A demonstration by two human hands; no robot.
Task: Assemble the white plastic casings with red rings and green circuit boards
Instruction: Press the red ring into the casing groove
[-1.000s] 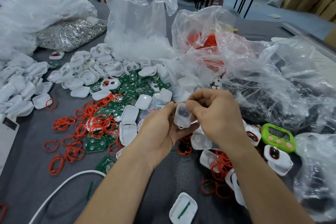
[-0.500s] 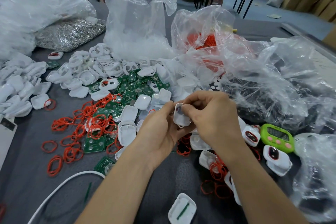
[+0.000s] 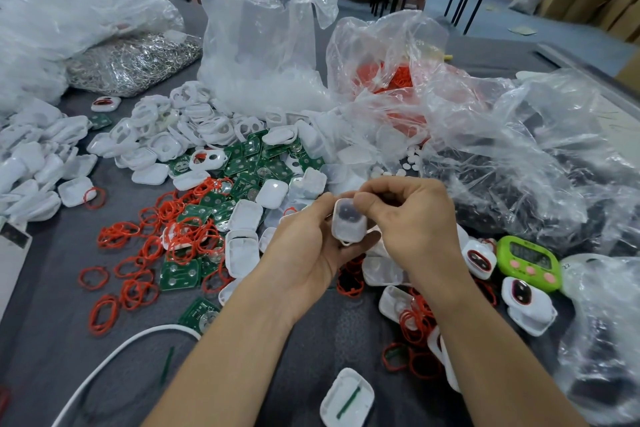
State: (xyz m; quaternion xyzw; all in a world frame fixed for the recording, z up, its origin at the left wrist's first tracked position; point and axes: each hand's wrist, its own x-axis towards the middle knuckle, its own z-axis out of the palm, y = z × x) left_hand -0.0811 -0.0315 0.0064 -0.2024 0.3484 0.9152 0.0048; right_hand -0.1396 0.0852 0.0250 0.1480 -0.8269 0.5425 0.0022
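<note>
The dark round part inside the small white plastic casing (image 3: 349, 223), held between the left hand (image 3: 304, 253) and right hand (image 3: 415, 222), is too blurred to identify, the crumpled clear plastic bag (image 3: 526, 163) by the surface's (image 3: 41, 288) right edge veils its black contents, and the white cable (image 3: 114, 354) is cut off at the picture's bottom edge.

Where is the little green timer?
In the head view, the green timer lies on the right side of the grey table, just right of the right hand, beside a finished white casing.
</note>
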